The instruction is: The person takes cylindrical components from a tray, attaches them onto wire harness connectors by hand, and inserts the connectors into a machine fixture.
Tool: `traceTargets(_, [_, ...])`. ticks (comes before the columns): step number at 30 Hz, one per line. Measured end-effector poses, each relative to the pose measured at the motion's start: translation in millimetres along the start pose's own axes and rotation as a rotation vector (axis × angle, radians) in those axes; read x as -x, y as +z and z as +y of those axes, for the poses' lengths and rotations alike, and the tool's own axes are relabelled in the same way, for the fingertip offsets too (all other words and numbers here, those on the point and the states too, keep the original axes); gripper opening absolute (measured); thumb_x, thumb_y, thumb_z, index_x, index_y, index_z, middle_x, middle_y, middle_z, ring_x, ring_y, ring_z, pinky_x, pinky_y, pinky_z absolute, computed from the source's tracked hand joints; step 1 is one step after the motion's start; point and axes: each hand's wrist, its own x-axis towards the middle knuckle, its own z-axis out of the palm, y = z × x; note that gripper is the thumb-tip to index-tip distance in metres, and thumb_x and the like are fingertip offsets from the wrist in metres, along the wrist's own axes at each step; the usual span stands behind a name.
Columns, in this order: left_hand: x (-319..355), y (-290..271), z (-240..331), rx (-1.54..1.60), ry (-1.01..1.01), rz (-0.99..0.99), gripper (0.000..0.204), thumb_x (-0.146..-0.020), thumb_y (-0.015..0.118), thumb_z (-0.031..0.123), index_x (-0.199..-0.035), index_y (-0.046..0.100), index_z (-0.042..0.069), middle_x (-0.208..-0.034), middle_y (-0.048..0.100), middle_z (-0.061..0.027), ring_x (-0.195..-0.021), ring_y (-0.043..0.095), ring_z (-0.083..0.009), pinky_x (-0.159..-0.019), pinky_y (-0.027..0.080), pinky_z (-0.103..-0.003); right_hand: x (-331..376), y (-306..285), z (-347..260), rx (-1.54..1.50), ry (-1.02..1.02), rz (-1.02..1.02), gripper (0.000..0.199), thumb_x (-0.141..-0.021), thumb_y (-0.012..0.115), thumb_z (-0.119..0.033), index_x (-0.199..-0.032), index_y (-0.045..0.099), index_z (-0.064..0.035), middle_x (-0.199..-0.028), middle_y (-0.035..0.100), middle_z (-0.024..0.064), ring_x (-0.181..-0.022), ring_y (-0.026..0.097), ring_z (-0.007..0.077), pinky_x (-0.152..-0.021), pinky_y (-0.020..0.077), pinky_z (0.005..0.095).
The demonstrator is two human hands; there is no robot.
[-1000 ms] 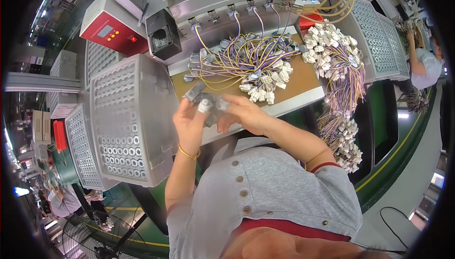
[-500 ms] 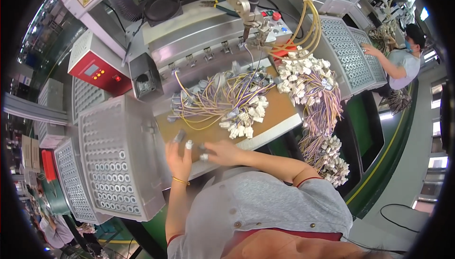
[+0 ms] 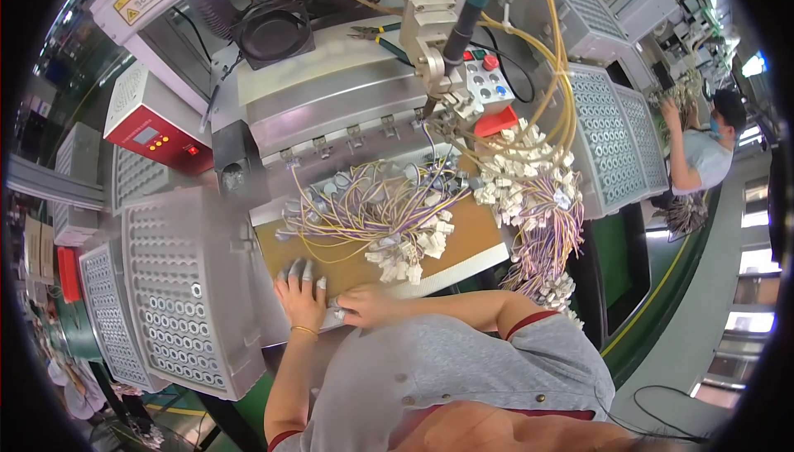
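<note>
Down at the near edge of the desk (image 3: 463, 241), left hand (image 3: 302, 299) flat, palm down, fingers spread and pointing away toward the wire bundle (image 3: 372, 212), grey tips on the fingers (image 3: 296, 268). Left forearm straight up from the lower edge, thin bangle at the wrist. Right hand (image 3: 364, 307) just beside, touching the left at the thumb side, fingers curled together around a small white connector (image 3: 337, 311); cannot tell how firmly. Right forearm bent across the body in a grey sleeve with red cuff.

Just beyond both hands, on the brown desk top: tangle of purple and yellow wires ending in white plugs. More white plugs (image 3: 529, 179) heaped at the right, wires hanging over the edge. Grey perforated bin (image 3: 178, 286) close at the left. Behind, a press machine (image 3: 430, 30) and a red control box (image 3: 157, 129). Far right, another person (image 3: 703, 150) at a separate station.
</note>
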Motion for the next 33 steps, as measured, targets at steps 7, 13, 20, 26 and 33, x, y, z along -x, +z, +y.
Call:
traceTargets(7, [-5.0,-5.4,1.8,0.039,-0.013,0.009,0.038,-0.072,0.058,0.017,-0.107,0.053,0.006,-0.113,0.048,-0.0124,-0.104,0.039,-0.0361,-0.088,0.029,-0.048,-1.8,-1.1,1.9,-0.018,-0.08,-0.066,0.02,-0.063,0.061,-0.013,-0.074,0.047,-0.004,-0.068,0.048,0.0095,-0.064,0.051,0.027,-0.057,0.0414,0.0375])
traceTargets(13, [-10.2,-10.5,5.7,0.029,0.011,0.048,0.032,-0.071,0.059,0.016,-0.1,0.057,0.005,-0.107,0.051,-0.0115,-0.1,0.043,-0.0347,-0.087,0.031,-0.048,-3.1,-4.3,1.6,-0.048,-0.148,-0.091,0.022,-0.061,0.062,-0.012,-0.076,0.049,-0.0041,-0.069,0.049,0.0085,-0.062,0.05,0.0271,-0.056,0.0409,0.0366])
traceTargets(20, [-8.7,-8.1,7.7,0.019,0.021,0.054,0.031,-0.072,0.058,0.017,-0.101,0.056,0.005,-0.107,0.051,-0.0118,-0.101,0.043,-0.0343,-0.087,0.031,-0.049,0.1,-5.9,-1.4,-0.066,-0.085,-0.131,0.025,-0.058,0.062,-0.012,-0.078,0.049,-0.0054,-0.07,0.051,0.0089,-0.067,0.052,0.03,-0.06,0.0395,0.0403])
traceTargets(26, [-6.7,-5.9,3.6,0.04,0.035,0.039,0.033,-0.073,0.055,0.016,-0.104,0.055,0.005,-0.109,0.049,-0.0131,-0.102,0.041,-0.0358,-0.088,0.03,-0.049,-1.3,-1.3,0.2,0.003,-0.105,-0.09,0.022,-0.06,0.061,-0.012,-0.077,0.05,-0.005,-0.071,0.051,0.0071,-0.063,0.051,0.0265,-0.057,0.0407,0.0362])
traceTargets(33, [-0.8,-9.3,-4.1,0.033,0.029,0.09,0.035,-0.072,0.058,0.018,-0.104,0.056,0.004,-0.11,0.05,-0.0116,-0.102,0.043,-0.033,-0.089,0.031,-0.048,0.3,6.1,1.4,0.094,-0.081,-0.184,0.024,-0.063,0.061,-0.015,-0.084,0.054,-0.0081,-0.077,0.055,0.0074,-0.068,0.054,0.0273,-0.059,0.0424,0.0379])
